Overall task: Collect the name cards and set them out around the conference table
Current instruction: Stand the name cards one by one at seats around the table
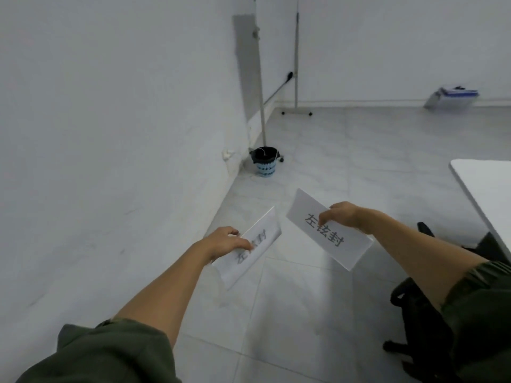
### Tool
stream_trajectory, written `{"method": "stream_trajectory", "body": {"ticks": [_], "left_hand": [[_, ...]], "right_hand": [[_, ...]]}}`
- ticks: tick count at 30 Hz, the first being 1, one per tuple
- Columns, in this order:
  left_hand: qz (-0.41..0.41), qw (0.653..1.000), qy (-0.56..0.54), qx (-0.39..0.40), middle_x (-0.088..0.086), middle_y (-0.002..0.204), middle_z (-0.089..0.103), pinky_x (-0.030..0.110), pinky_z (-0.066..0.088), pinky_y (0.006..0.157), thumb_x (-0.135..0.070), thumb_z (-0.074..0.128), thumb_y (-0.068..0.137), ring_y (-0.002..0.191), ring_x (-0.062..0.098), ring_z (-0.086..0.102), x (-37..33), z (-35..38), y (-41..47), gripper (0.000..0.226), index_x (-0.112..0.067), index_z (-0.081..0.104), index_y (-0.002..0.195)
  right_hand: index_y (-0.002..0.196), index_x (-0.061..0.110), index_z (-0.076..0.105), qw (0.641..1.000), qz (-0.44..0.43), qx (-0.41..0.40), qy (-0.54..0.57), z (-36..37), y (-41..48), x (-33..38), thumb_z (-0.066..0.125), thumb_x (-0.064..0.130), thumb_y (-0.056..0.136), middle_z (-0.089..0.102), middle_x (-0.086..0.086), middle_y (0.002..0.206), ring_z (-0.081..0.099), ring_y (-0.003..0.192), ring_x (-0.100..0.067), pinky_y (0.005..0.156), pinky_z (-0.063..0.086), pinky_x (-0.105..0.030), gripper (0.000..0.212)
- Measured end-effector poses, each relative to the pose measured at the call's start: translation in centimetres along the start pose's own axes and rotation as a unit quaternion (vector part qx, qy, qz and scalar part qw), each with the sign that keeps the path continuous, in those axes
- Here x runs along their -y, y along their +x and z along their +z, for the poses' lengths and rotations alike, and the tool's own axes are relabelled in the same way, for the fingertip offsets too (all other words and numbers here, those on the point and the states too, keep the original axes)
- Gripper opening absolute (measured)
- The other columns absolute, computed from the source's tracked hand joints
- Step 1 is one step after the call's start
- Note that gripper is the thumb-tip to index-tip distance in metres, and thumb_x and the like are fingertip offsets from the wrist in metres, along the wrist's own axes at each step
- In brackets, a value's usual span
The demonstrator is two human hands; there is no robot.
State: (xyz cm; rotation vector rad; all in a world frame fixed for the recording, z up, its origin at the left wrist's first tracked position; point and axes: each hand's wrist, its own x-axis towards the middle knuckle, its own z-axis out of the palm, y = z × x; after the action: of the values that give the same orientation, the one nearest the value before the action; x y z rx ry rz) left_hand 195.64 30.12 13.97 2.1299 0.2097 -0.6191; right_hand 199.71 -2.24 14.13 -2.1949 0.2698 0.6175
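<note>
I hold two white folded name cards with dark printed characters out over the floor. My left hand (225,241) pinches the top fold of the left name card (260,239), whose print is blurred and partly hidden by my fingers. My right hand (341,217) grips the upper edge of the right name card (340,244), which faces me and is tilted down to the right. The two cards are apart, with a small gap between them. A corner of the white conference table (489,189) shows at the right edge.
A white wall runs along the left. A small blue bin with a black liner (265,161) stands at its foot beside a whiteboard stand (296,78) on wheels. A black chair (431,327) is at the lower right, under my right arm. Pale floor tiles lie ahead.
</note>
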Motion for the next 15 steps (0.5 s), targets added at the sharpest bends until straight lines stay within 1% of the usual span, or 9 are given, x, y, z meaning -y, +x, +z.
{"method": "stream_trajectory", "body": {"ticks": [3,6,7,10,13,15], "left_hand": [[0.019,0.999,0.017,0.034,0.006,0.129,0.051,0.029,0.044,0.084,-0.034,0.081,0.070,0.107,0.020,0.054,-3.3,-0.2,7.6,0.077,-0.012,0.049,0.137],[0.028,0.997,0.026,0.070,0.002,0.120,0.051,0.023,0.043,0.067,-0.034,0.081,0.069,0.091,0.010,0.056,-7.4,0.2,15.2,0.076,-0.014,0.049,0.135],[0.030,0.996,0.032,0.079,0.003,0.120,0.052,0.023,0.043,0.065,-0.034,0.081,0.069,0.088,0.008,0.056,-8.6,0.2,17.6,0.075,-0.014,0.049,0.135],[0.031,0.994,0.053,0.091,0.006,0.126,0.054,0.030,0.046,0.075,-0.035,0.081,0.068,0.101,0.019,0.058,-12.5,0.4,24.9,0.075,-0.015,0.050,0.134],[0.032,0.992,0.056,0.104,0.006,0.124,0.056,0.030,0.048,0.073,-0.035,0.081,0.067,0.101,0.020,0.060,-17.2,-0.3,31.4,0.076,-0.015,0.050,0.133],[0.037,0.993,0.055,0.100,0.007,0.125,0.056,0.030,0.049,0.077,-0.036,0.082,0.065,0.102,0.021,0.060,-20.2,-0.9,35.3,0.077,-0.014,0.051,0.132]], "right_hand": [[0.088,0.011,0.068,0.998,0.034,-0.037,0.035,-3.3,4.6,-0.6,0.072,0.023,0.078,0.073,-0.012,0.081,0.070,0.066,-0.026,0.058,0.056,-0.029,0.016],[0.086,0.012,0.069,0.995,0.065,-0.054,0.051,-6.8,10.4,-1.4,0.072,0.024,0.077,0.073,-0.010,0.076,0.070,0.061,-0.024,0.053,0.054,-0.026,0.015],[0.087,0.011,0.069,0.994,0.071,-0.058,0.055,-8.0,12.4,-1.7,0.072,0.024,0.077,0.073,-0.009,0.076,0.071,0.061,-0.024,0.053,0.054,-0.026,0.017],[0.091,0.009,0.070,0.990,0.091,-0.069,0.079,-12.1,18.9,-1.8,0.073,0.025,0.076,0.074,-0.012,0.078,0.072,0.065,-0.027,0.057,0.056,-0.029,0.022],[0.092,0.009,0.070,0.988,0.097,-0.072,0.100,-16.9,24.8,-0.5,0.072,0.025,0.076,0.074,-0.013,0.080,0.072,0.068,-0.029,0.060,0.057,-0.031,0.023],[0.094,0.008,0.070,0.986,0.095,-0.084,0.105,-19.9,28.4,0.6,0.072,0.025,0.078,0.074,-0.013,0.080,0.072,0.069,-0.029,0.061,0.057,-0.032,0.024]]}}
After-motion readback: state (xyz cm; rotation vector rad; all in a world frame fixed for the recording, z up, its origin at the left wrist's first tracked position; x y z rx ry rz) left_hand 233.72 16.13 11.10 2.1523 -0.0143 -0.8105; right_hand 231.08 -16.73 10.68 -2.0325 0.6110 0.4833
